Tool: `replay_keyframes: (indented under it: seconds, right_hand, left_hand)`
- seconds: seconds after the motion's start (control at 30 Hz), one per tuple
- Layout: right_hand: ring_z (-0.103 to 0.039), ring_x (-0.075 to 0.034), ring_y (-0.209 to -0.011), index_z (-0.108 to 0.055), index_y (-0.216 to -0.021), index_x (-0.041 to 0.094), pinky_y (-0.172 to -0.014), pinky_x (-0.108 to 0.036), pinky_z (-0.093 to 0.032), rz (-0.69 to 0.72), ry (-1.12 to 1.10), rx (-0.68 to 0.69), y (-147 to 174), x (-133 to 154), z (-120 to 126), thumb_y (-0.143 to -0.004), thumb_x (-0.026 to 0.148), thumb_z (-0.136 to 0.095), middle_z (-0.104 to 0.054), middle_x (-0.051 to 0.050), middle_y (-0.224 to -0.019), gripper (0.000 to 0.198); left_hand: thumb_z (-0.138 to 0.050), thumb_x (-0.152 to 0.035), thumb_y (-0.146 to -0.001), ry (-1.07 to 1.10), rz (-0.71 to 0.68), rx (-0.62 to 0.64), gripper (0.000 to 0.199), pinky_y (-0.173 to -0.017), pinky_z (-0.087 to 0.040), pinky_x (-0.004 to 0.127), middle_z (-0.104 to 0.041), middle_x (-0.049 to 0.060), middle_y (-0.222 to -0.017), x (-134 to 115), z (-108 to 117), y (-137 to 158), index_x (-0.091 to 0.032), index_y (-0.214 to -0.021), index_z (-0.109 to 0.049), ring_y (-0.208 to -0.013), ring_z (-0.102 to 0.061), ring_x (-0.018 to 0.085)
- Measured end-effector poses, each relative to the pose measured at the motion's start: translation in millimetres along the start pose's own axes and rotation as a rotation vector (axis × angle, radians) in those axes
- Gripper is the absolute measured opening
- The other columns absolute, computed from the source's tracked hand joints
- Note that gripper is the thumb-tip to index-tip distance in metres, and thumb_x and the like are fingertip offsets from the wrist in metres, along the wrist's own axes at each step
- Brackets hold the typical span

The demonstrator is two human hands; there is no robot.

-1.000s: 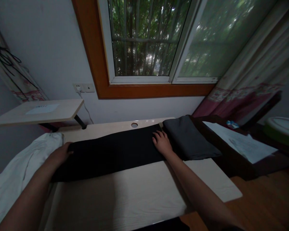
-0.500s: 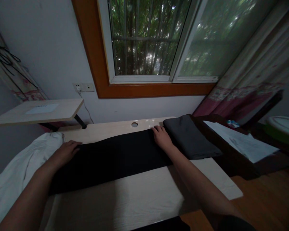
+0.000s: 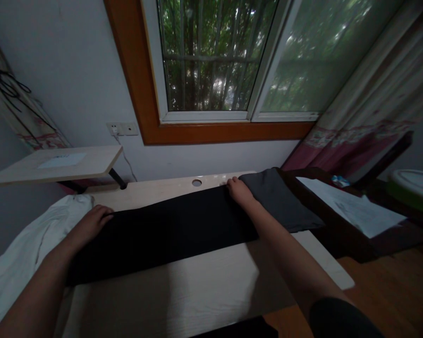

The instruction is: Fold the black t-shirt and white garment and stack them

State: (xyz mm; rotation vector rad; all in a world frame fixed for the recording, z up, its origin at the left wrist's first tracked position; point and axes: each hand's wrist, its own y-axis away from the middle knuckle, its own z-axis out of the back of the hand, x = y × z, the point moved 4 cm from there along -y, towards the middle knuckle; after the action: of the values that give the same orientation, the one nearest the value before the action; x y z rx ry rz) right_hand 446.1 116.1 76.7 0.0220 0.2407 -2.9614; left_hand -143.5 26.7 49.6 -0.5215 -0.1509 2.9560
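Note:
A long black folded garment lies flat across the pale table; its kind does not show. My left hand pinches its far edge near the left end, fingers pressed together. At the far right corner, my right hand has its fingers curled over the edge of the same black cloth. A dark grey folded cloth lies just beyond my right hand, close to the garment's right end. To the left, white fabric is heaped beside my left forearm.
The pale table has a round cable hole near its back edge. A raised shelf stands at the back left. Papers lie on a dark surface to the right. A window is behind.
My right hand has moved slightly right and away from me, and the garment's right end has shifted right. My left hand has moved slightly left, its fingers now closed tighter on the edge.

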Motion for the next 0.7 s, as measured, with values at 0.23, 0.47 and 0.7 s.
replay_keyframes:
  seconds: [0.23,0.47,0.7]
  right_hand:
    - [-0.067,-0.024,-0.111,-0.059,-0.121,0.012,-0.092,-0.029,-0.047,-0.246,-0.259,0.038,-0.7,-23.4,5.3,-0.108,0.029,-0.041,-0.070,-0.017,-0.117,0.027]
    - [-0.072,-0.030,-0.108,-0.055,-0.126,0.010,-0.091,-0.036,-0.050,-0.312,-0.195,0.140,4.4,-12.7,-9.1,-0.106,0.018,-0.039,-0.073,-0.023,-0.113,0.027]
    - [-0.070,-0.031,-0.113,-0.049,-0.136,0.012,-0.095,-0.040,-0.051,-0.391,-0.188,0.159,2.7,-4.7,-10.4,-0.107,0.024,-0.034,-0.070,-0.023,-0.120,0.035]
  left_hand:
    - [-0.050,-0.059,-0.086,0.192,0.251,-0.001,0.048,-0.101,-0.051,0.037,-0.074,0.008,-0.115,3.7,13.8,15.9,-0.020,-0.108,-0.064,-0.106,-0.069,0.026]
    - [-0.048,-0.049,-0.087,0.115,0.295,-0.044,0.039,-0.097,-0.054,0.040,-0.075,0.011,-0.114,14.2,2.3,11.3,-0.019,-0.107,-0.063,-0.103,-0.071,0.026]
    - [-0.042,-0.040,-0.092,0.022,0.271,-0.111,0.042,-0.103,-0.051,0.042,-0.070,0.015,-0.127,13.6,-10.6,6.4,-0.018,-0.124,-0.057,-0.118,-0.067,0.029]
